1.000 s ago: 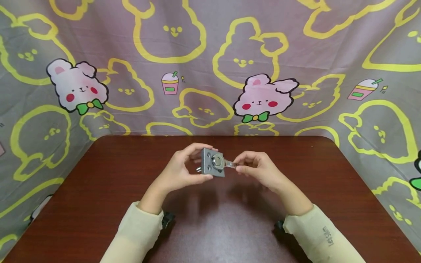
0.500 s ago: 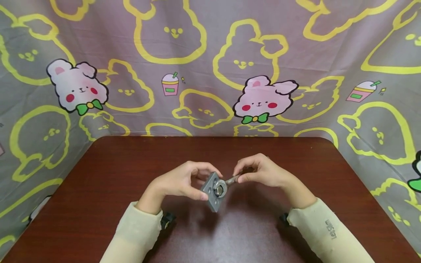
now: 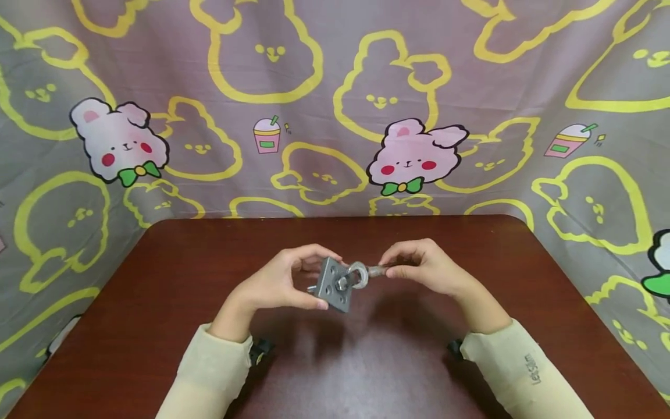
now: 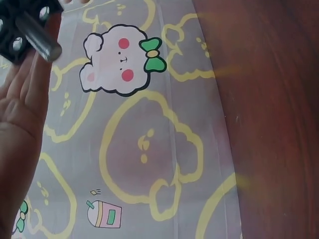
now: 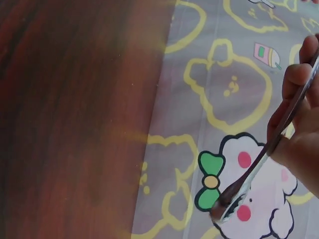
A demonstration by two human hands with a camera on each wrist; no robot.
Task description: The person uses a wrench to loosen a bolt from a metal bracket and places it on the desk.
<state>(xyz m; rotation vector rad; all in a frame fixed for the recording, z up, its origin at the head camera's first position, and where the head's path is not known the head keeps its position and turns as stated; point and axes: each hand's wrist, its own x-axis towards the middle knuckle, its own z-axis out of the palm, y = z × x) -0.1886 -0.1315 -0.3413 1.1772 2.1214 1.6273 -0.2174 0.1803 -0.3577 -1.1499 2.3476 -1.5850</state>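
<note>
My left hand (image 3: 272,285) holds a square grey metal plate (image 3: 327,278) by its edges above the table, with fingers on top and thumb below. The plate has holes and a bolt through its middle; the hex bolt head (image 3: 342,284) faces right. The bolt's round shank (image 4: 40,37) sticks out the back in the left wrist view. My right hand (image 3: 434,267) pinches a metal wrench by its handle (image 3: 377,271). Its ring end (image 3: 359,274) stands just right of the bolt head, off it. The wrench's other end (image 5: 230,204) shows in the right wrist view.
A dark red-brown wooden table (image 3: 387,372) lies under both hands. Behind and beside it hangs a grey-pink curtain (image 3: 309,70) with cartoon prints. Black wrist devices (image 3: 260,351) show under the cream sleeves.
The wrench's ring was over the bolt head earlier and now stands off to its right. The plate dipped and tilted, then rose again. My right hand has shifted slightly right.
</note>
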